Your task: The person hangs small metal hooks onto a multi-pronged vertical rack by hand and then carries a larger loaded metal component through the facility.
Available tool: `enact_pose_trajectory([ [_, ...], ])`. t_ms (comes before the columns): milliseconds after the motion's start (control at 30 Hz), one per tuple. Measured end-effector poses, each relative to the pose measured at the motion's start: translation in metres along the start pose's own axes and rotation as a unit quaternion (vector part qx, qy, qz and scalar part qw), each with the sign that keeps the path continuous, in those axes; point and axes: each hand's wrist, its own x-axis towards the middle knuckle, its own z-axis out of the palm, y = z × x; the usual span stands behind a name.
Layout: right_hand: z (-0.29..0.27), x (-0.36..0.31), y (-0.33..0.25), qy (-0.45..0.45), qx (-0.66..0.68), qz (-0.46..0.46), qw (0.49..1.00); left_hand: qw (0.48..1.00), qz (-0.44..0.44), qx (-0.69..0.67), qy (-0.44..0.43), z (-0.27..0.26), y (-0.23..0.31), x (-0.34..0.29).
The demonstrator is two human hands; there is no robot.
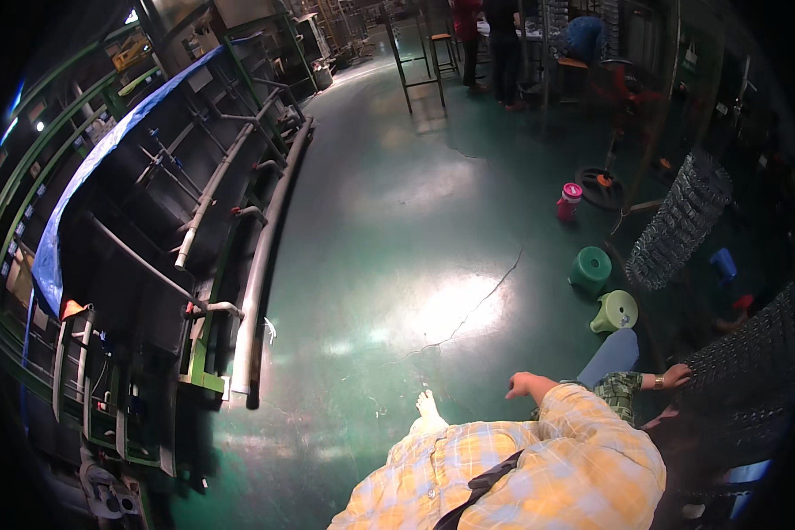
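Note:
My right hand (530,386) reaches forward from a yellow plaid sleeve (583,424), above the green floor. Its fingers curl loosely downward, and no object shows in it. My left hand is out of the picture. What looks like a bare foot (427,406) shows past the front of my shirt. Just right of my right hand are a seated co-worker's blue-jeans leg (611,355) and green plaid sleeve (618,395). That person's hand (677,377), with a gold watch at the wrist, is at a dark stack of metal pieces (751,353).
A long grey pipe (269,238) edges the green-framed rack on the left. To the right are a light green stool (620,311), a dark green stool (592,268), a pink container (569,201) and a hanging metal bundle (683,221). People stand at the far end.

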Motion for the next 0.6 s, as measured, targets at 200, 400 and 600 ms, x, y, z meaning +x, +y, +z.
enact_pose_trajectory([
  [200, -0.132, 0.005, -0.026, 0.249, 0.306, 0.108, 0.912, 0.993, -0.018, 0.089, -0.073, -0.064, 0.147, 0.159],
  [400, -0.199, 0.068, -0.066, 0.221, 0.328, 0.074, 0.915, 0.982, 0.176, 0.063, 0.005, -0.074, 0.393, 0.291],
  [600, -0.281, 0.169, -0.052, 0.054, 0.191, 0.127, 0.972, 0.974, 0.216, -0.036, -0.053, -0.012, 0.530, 0.330],
])
